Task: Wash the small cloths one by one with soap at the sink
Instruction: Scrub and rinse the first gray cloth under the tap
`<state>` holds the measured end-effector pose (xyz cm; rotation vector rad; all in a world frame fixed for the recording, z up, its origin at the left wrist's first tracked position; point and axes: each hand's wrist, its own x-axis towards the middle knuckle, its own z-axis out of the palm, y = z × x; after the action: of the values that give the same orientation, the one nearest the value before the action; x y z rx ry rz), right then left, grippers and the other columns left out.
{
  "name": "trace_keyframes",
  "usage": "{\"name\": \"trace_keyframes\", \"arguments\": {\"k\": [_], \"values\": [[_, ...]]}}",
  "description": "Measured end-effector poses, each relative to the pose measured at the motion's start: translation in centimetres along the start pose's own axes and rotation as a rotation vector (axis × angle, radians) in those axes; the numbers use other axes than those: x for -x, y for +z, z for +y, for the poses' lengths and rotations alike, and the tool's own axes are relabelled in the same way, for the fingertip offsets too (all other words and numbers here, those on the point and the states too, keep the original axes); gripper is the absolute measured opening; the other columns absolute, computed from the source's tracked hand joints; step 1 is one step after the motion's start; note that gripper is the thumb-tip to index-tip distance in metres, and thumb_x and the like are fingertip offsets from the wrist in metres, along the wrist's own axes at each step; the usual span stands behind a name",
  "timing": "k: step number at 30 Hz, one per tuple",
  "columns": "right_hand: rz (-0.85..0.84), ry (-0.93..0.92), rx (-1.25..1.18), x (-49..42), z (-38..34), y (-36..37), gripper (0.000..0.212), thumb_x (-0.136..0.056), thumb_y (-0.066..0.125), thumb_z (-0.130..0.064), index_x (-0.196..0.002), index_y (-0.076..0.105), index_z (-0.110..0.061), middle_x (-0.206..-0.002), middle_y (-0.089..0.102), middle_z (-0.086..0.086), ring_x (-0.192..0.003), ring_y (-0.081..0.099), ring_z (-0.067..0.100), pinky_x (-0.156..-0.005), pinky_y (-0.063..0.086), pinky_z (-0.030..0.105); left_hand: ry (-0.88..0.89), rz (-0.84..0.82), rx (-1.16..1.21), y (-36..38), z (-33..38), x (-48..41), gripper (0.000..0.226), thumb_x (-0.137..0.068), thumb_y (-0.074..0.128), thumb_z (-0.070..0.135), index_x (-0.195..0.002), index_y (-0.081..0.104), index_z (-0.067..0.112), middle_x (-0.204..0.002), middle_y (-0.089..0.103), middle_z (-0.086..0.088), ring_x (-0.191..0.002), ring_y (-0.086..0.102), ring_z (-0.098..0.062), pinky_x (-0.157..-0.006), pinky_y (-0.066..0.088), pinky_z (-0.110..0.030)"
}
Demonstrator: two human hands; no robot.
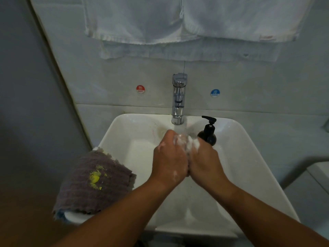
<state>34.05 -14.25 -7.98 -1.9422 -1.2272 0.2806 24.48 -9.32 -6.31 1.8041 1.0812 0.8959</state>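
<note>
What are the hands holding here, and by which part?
Both the left hand and right hand grip a foam-covered white wad, likely a small cloth, bunched between their fingers; foam hides which part.

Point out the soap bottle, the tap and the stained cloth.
soap bottle (pixel 208 136): head view, on its dark body.
tap (pixel 178 97): head view, on its chrome column.
stained cloth (pixel 81 187): head view, on grey fabric left of the yellow stain.

I note a white terry towel (pixel 135 20) hanging high on the pale tiled wall (pixel 106 73), with a second white towel (pixel 240 18) just beside it. Lower down I record a round red HOT sticker (pixel 140 89) and a round blue COLD sticker (pixel 215 93), well apart. A plain grey panel (pixel 23 86) stands at left.
</note>
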Motion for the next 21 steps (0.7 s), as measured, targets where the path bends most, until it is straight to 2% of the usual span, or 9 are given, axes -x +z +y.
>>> {"name": "trace_keyframes", "arguments": {"k": [2, 4, 6, 8, 10, 11, 15, 18, 21], "values": [[-0.026, -0.024, -0.059, 1.0, -0.5, 0.2, 0.006, -0.099, 0.057, -0.017, -0.103, 0.062, -0.019, -0.088, 0.064, -0.007, -0.075, 0.065, 0.01, -0.058, 0.054, 0.015, 0.012, 0.022, -0.107, -0.3, -0.6, -0.7, 0.021, -0.108, 0.04, 0.03, -0.107, 0.058, 0.019, -0.092, 0.061, 0.006, -0.085, 0.062, -0.013, -0.061, 0.042, -0.013], [-0.006, -0.086, -0.076, 1.1, -1.2, -0.1, 0.006, -0.1, 0.057, -0.018, -0.105, 0.06, -0.017, -0.089, 0.062, -0.01, -0.075, 0.063, 0.005, -0.056, 0.049, 0.01, 0.056, -0.038, -0.217, -0.3, -1.3, -0.5, 0.012, -0.105, 0.05, 0.024, -0.113, 0.057, 0.018, -0.095, 0.06, 0.007, -0.09, 0.063, -0.016, -0.062, 0.042, -0.012], [0.074, -0.079, -0.078, 0.2, -1.4, -0.6, 0.007, -0.102, 0.054, -0.019, -0.098, 0.059, -0.017, -0.081, 0.06, -0.011, -0.071, 0.061, 0.0, -0.055, 0.045, 0.008, 0.055, -0.087, -0.145, 0.0, -1.2, 0.4, 0.012, -0.104, 0.05, 0.022, -0.113, 0.056, 0.017, -0.094, 0.063, 0.005, -0.085, 0.064, -0.015, -0.062, 0.045, -0.013], [0.136, 0.018, -0.037, -0.8, -0.7, -0.7, 0.009, -0.102, 0.052, -0.021, -0.095, 0.059, -0.019, -0.08, 0.06, -0.01, -0.071, 0.061, 0.002, -0.056, 0.041, 0.01, 0.012, -0.1, -0.018, 0.2, -0.6, 1.1, 0.019, -0.108, 0.04, 0.027, -0.103, 0.056, 0.018, -0.087, 0.063, 0.004, -0.075, 0.06, -0.009, -0.052, 0.043, -0.009], [0.082, 0.111, 0.004, -0.9, 0.0, -0.2, 0.011, -0.101, 0.051, -0.024, -0.097, 0.061, -0.02, -0.084, 0.064, -0.006, -0.079, 0.065, 0.013, -0.064, 0.046, 0.021, 0.006, -0.075, 0.018, 0.2, -0.3, 1.1, 0.026, -0.109, 0.037, 0.032, -0.096, 0.055, 0.02, -0.082, 0.061, 0.006, -0.072, 0.058, -0.005, -0.05, 0.042, -0.008], [0.034, 0.11, 0.011, -0.4, 0.1, 0.1, 0.012, -0.101, 0.051, -0.025, -0.097, 0.062, -0.02, -0.084, 0.065, -0.006, -0.078, 0.066, 0.015, -0.064, 0.048, 0.023, 0.028, -0.06, 0.009, 0.2, -0.2, 0.8, 0.025, -0.109, 0.037, 0.033, -0.096, 0.055, 0.02, -0.082, 0.06, 0.007, -0.072, 0.058, -0.005, -0.051, 0.042, -0.008], [-0.05, 0.027, -0.151, 1.6, -1.1, 0.5, 0.012, -0.104, 0.049, -0.016, -0.101, 0.06, -0.014, -0.08, 0.062, -0.005, -0.066, 0.064, 0.008, -0.05, 0.05, 0.015, 0.011, 0.031, -0.075, -0.2, -1.2, -0.4, 0.021, -0.108, 0.04, 0.033, -0.101, 0.056, 0.021, -0.083, 0.058, 0.011, -0.081, 0.061, -0.011, -0.057, 0.038, -0.008], [0.023, 0.014, -0.23, 0.9, -1.3, -0.4, 0.009, -0.103, 0.051, -0.01, -0.097, 0.058, -0.011, -0.076, 0.062, -0.006, -0.064, 0.061, 0.004, -0.05, 0.048, 0.013, 0.045, -0.041, -0.161, 0.1, -2.0, 0.0, 0.007, -0.105, 0.052, 0.023, -0.106, 0.056, 0.018, -0.087, 0.06, 0.009, -0.082, 0.063, -0.014, -0.058, 0.042, -0.007], [0.165, 0.045, -0.217, -0.3, -0.7, -0.7, 0.013, -0.104, 0.049, -0.015, -0.091, 0.051, -0.015, -0.076, 0.059, -0.009, -0.064, 0.058, 0.005, -0.053, 0.045, 0.012, 0.036, -0.052, 0.015, 0.0, -1.3, 0.6, 0.022, -0.109, 0.038, 0.031, -0.101, 0.057, 0.021, -0.085, 0.063, 0.005, -0.076, 0.062, -0.01, -0.051, 0.046, -0.011]]}}
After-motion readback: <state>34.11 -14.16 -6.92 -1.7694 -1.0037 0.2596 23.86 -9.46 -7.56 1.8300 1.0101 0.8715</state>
